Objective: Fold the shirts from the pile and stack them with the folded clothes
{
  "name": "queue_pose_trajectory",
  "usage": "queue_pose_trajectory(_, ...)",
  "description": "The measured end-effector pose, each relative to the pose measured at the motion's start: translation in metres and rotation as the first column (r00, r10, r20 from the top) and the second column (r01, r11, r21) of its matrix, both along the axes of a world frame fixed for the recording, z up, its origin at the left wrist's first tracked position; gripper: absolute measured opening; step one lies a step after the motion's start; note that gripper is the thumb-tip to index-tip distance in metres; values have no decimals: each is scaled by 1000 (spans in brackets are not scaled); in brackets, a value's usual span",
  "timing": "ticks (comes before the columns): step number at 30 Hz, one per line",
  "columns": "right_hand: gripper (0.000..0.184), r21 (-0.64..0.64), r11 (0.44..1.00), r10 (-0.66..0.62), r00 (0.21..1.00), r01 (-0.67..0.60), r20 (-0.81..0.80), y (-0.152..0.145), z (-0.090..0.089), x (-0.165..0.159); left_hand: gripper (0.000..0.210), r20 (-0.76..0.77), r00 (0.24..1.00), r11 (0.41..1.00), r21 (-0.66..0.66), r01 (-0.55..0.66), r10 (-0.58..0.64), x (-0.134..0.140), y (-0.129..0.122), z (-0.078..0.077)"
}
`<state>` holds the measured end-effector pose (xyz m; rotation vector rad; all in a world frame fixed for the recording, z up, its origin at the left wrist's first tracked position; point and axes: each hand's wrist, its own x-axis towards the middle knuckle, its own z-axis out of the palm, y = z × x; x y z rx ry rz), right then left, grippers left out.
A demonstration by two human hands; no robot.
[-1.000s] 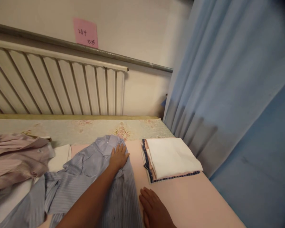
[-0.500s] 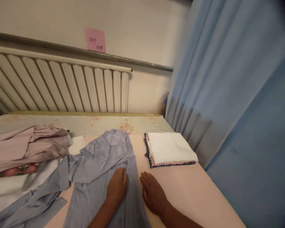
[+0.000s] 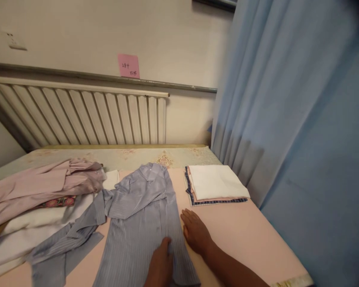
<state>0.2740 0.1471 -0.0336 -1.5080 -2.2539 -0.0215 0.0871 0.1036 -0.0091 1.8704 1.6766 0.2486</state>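
Observation:
A blue-grey striped long-sleeved shirt [image 3: 134, 235] lies spread on the bed, collar towards the wall, one sleeve across its front and another hanging out to the left. My left hand [image 3: 161, 261] is on the lower front of the shirt near its right side, thumb uppermost; its other fingers are mostly hidden. Just beyond the shirt's right edge, my right hand [image 3: 196, 230] rests on the pink sheet [image 3: 239, 239], fingers stretched out and flat, holding nothing.
A folded stack with a white cloth [image 3: 217, 181] on top sits at right. At left are a heap with a pink garment [image 3: 48, 177] and white cloths [image 3: 26, 243]. A radiator [image 3: 86, 115] lines the wall; a blue curtain [image 3: 257, 103] hangs along the right side.
My left hand has slid down the shirt front towards me. The right hand stays by the shirt's right edge. The view has tilted up and turned slightly left.

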Motion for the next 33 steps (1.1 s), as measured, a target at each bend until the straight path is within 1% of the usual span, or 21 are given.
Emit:
queue_pose_trajectory(3,49,10,1000,-1,1000,1,-5,0,1,0,51,45,999,995,-104,-8,13,3,-7,2)
queue_pose_trajectory(5,49,13,1000,-1,1000,1,-3,-1,1,0,49,44,999,995,-103,-10,14,3,-12,3)
queue_pose_trajectory(7,49,13,1000,2,1000,-2,-3,-1,1,0,47,1,1000,999,-46,28,-28,2,-17,6)
queue_pose_trajectory(10,49,16,1000,7,1000,-7,-7,0,-1,0,47,-158,981,993,28,114,-108,0,-21,16)
queue_pose_trajectory(12,49,21,1000,4,1000,-4,-9,0,-2,0,48,-261,957,984,93,153,-124,2,-22,26)
queue_pose_trajectory(14,50,23,1000,0,1000,0,-6,0,-2,0,50,-300,947,964,192,181,-118,8,-20,32)
queue_pose_trajectory(15,50,22,1000,-1,1000,1,-4,0,-2,0,52,-300,946,951,236,199,-123,12,-18,32)
queue_pose_trajectory(17,50,16,1000,-4,1000,4,-1,0,-1,0,55,-284,946,929,282,239,-157,23,-14,23)
queue_pose_trajectory(20,49,-1,1000,-2,1000,2,4,0,-1,1,61,-236,945,911,291,292,-227,36,-10,-3)
queue_pose_trajectory(22,49,-6,1000,2,1000,-2,5,0,-1,1,65,-203,947,906,296,303,-250,41,-12,-22)
queue_pose_trajectory(24,49,0,1000,7,1000,-7,3,0,-2,2,68,-197,944,894,316,318,-266,43,-16,-35)
queue_pose_trajectory(25,49,6,1000,9,1000,-9,2,0,-3,2,69,-200,941,887,328,325,-271,42,-18,-39)
queue_pose_trajectory(27,49,18,1000,17,1000,-17,1,0,-4,2,70,-207,937,877,341,338,-280,41,-23,-41)
queue_pose_trajectory(33,51,40,999,23,1000,-23,10,0,-6,2,70,-223,914,869,298,395,-339,41,-34,-36)
